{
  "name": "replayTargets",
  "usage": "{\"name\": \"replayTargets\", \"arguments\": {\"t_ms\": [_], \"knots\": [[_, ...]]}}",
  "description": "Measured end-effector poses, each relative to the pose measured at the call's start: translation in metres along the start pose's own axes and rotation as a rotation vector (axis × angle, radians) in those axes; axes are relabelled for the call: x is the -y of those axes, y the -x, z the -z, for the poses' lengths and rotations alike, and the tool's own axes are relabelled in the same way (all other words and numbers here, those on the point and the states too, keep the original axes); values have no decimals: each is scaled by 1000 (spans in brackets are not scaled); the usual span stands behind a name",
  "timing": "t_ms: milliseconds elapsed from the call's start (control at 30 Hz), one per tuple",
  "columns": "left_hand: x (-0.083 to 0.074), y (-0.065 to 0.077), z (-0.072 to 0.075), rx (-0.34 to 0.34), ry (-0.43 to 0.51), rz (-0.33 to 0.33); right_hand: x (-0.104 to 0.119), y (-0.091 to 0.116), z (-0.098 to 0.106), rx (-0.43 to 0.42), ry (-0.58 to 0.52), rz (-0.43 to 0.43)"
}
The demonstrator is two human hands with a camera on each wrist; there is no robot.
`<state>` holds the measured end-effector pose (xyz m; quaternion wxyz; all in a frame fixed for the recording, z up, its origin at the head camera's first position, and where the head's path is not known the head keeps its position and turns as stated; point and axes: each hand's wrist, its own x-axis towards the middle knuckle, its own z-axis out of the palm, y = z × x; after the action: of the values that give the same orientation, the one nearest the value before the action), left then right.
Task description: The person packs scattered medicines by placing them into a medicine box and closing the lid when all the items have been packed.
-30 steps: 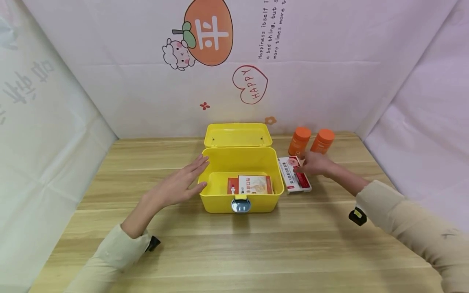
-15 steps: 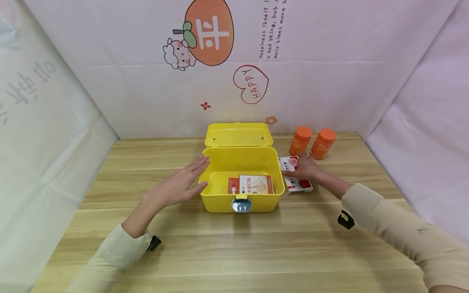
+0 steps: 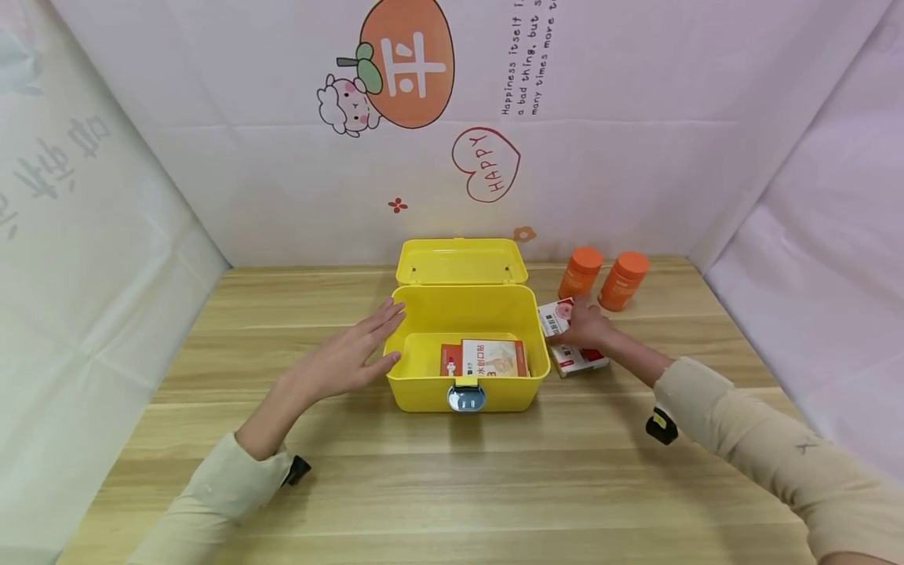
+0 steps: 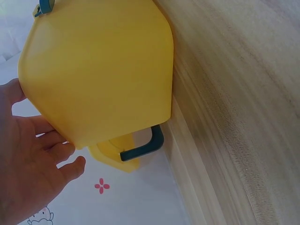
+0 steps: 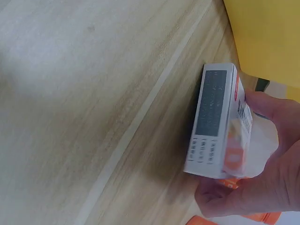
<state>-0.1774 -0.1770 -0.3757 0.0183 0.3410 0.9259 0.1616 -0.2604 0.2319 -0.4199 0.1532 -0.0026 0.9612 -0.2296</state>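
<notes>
Right of center in the head view, the right hand (image 3: 588, 326) had the white carton (image 5: 218, 122) pinched beside the yellow box (image 3: 418, 396); the left hand (image 3: 346, 357) sat loose at its left rim, gripping nothing. Light pressure seemed smart imo, since cardboard probably dents.

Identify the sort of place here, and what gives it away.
Probably a makeshift tabletop booth, exact purpose unclear: a wood-grain table, white sheeting rising on three sides, cartoon-printed at the back, and an open yellow box on the tabletop.
</notes>
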Motion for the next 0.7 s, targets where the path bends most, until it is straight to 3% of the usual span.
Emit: {"name": "replayTargets", "arguments": {"t_ms": [200,500,700], "knots": [[0,0,0,-7,-6,-8,-7,-1,5,-38,-94,101],[-2,0,0,-8,-5,-6,-10,3,18,-8,-72,98],[-1,-2,1,1,-18,0,-10,7,25,30,-190,95]]}}
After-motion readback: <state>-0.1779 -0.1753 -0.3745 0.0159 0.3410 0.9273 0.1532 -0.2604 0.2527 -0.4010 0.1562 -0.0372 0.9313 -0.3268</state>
